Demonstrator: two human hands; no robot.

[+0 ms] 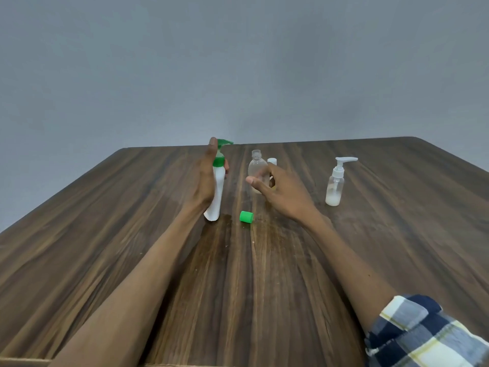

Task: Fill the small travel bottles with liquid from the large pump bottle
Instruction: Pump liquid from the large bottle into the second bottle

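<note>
My left hand (205,178) grips the large white pump bottle (217,192) with the green pump head, and the bottle leans to the right. Just to its right stands a small clear travel bottle (255,165) with its neck uncapped. My right hand (283,194) curls round its lower part, with the thumb across the front and the fingers at its right side. A green cap (246,216) lies on its side on the wooden table (132,221), in front of both bottles. A second clear travel bottle (335,184) with a white pump top stands apart at the right, with white liquid in its bottom.
A small white-capped container (272,161) peeks out behind my right hand, mostly hidden. The table's far edge (317,140) runs just behind the bottles, against a plain grey wall. A checked sleeve (423,332) covers my right upper arm.
</note>
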